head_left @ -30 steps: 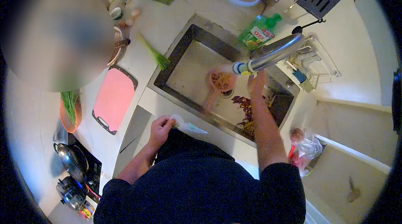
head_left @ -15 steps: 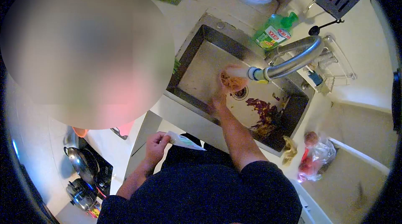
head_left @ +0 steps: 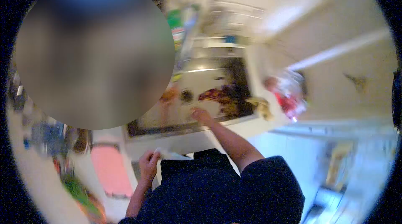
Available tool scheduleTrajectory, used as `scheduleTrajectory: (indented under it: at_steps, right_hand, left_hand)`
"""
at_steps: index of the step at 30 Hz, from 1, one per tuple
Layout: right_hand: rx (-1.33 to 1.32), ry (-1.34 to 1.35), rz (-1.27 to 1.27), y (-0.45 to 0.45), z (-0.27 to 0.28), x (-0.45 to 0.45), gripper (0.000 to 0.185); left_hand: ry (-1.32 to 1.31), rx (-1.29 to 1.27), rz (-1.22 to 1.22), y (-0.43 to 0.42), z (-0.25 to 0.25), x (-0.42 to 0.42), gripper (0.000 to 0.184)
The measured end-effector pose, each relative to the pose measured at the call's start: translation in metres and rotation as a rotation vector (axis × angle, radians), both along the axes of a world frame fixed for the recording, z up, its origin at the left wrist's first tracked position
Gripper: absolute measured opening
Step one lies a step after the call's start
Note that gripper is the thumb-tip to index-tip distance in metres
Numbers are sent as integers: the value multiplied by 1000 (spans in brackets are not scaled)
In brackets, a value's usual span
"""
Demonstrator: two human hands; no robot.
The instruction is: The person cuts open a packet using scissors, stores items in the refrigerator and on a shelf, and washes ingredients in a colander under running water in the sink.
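My left hand [head_left: 148, 164] is closed on a small pale plastic packet [head_left: 172, 155] at the counter's front edge. Over the front part of the sink [head_left: 146, 131] is my right hand [head_left: 202, 116], away from the strainer; motion blur hides its fingers. A pinkish strainer or ladle [head_left: 168, 95] with food in it lies in the sink, left of the drain [head_left: 186, 95], partly covered by the blurred circle. Dark red and yellowish scraps [head_left: 217, 96] lie on the sink bottom to the right of the drain.
Left of the sink are a pink cutting board [head_left: 111, 169] and green stalks [head_left: 79, 190] in an orange container. A brownish crumpled item [head_left: 261, 107] and a plastic bag with red contents [head_left: 289, 96] sit to the right. Behind the sink stand a green bottle [head_left: 176, 25] and a wire rack [head_left: 234, 14].
The view has swung to the right and blurred. My right hand has left the strainer, which now lies in the sink. My left hand still holds the packet.
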State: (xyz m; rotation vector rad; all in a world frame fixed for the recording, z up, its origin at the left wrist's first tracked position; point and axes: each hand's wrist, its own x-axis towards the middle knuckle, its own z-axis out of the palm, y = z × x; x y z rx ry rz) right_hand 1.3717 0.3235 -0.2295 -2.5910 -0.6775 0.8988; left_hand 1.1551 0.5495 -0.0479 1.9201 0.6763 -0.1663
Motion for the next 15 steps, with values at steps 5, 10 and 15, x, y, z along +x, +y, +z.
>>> scheduleTrajectory:
  at_steps: [5,10,15]
  right_hand:
    - [334,-142,-583,-127,93,-38,30]
    - [311,-1212,-929,-307,214,3,18]
    - [-246,-1524,-707,-523,374,75,16]
  left_hand:
    - [-145,-178,-220,-35,-5,39,13]
    - [-348,-222,-272,-85,-15,79,12]
    - [-329,-288,-259,-159,16,110,14]
